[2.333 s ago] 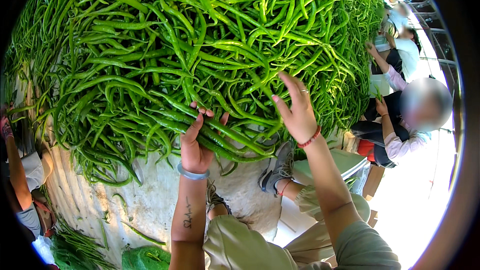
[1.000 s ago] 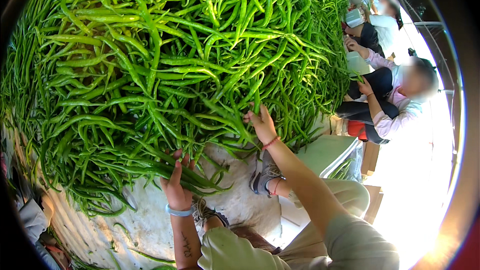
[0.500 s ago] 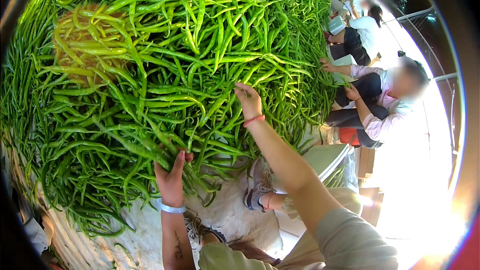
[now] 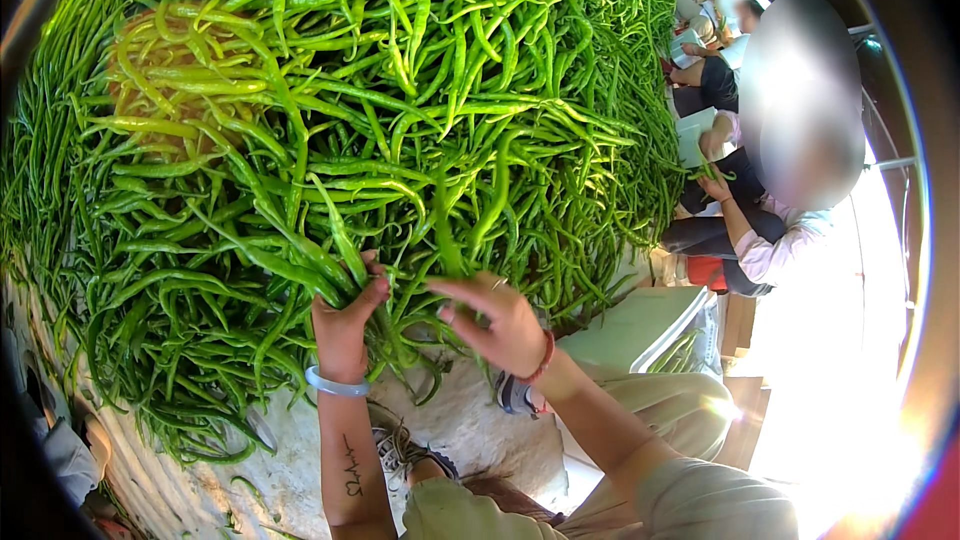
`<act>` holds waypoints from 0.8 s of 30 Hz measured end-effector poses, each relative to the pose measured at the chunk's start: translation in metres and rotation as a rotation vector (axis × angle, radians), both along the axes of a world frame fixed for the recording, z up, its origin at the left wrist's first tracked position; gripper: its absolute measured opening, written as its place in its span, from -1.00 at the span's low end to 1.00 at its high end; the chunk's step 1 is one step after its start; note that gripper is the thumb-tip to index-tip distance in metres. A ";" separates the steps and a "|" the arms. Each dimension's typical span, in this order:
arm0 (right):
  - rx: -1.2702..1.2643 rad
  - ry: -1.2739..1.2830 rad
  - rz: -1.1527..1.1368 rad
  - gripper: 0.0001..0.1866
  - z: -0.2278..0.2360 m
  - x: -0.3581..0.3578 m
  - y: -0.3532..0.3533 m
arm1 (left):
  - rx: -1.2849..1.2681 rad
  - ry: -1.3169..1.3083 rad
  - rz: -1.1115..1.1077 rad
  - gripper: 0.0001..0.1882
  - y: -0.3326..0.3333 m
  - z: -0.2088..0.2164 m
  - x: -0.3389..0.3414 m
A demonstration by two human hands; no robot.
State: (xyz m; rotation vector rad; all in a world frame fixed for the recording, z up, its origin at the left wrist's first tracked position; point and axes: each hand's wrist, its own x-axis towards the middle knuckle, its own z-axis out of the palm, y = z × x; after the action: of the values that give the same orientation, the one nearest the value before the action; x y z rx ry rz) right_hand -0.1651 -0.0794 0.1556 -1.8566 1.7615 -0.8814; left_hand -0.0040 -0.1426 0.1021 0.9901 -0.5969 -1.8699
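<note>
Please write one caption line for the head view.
Left hand grips long green chili peppers; right hand pinches another.

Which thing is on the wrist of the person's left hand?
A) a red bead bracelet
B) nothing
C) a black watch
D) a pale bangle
D: the left hand, closed on a bunch of green chillies, has a pale bangle round its wrist; the red bracelet is on the right hand.

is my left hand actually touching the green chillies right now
Touching. The head view shows the left hand closed around a bunch of long green chillies at the near edge of the heap, with its fingers wrapped over them.
</note>
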 end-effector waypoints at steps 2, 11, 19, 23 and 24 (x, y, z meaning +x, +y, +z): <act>0.245 0.032 0.119 -0.63 0.013 0.020 0.011 | -0.056 0.010 -0.042 -0.54 0.007 -0.006 -0.001; 0.355 -0.339 -0.096 -0.83 0.011 0.051 -0.011 | -0.330 -0.011 -0.081 -0.56 0.038 -0.018 -0.005; 0.368 -0.482 0.043 -0.75 0.039 0.053 -0.023 | -0.127 -0.025 0.190 -0.76 0.035 -0.016 0.011; 0.256 -0.287 -0.086 -0.68 0.095 0.036 -0.023 | -0.016 0.331 0.421 -0.75 0.021 -0.020 0.045; 0.256 -0.124 -0.087 -0.66 0.111 0.034 -0.022 | -0.042 0.421 0.427 -0.74 0.018 -0.019 0.052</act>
State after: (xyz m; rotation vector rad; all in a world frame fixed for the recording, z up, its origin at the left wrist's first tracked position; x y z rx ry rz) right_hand -0.1308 -0.1012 0.2667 -1.5409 1.7960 -0.7459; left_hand 0.0481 -0.1242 0.0826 0.6070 -0.1546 -1.6033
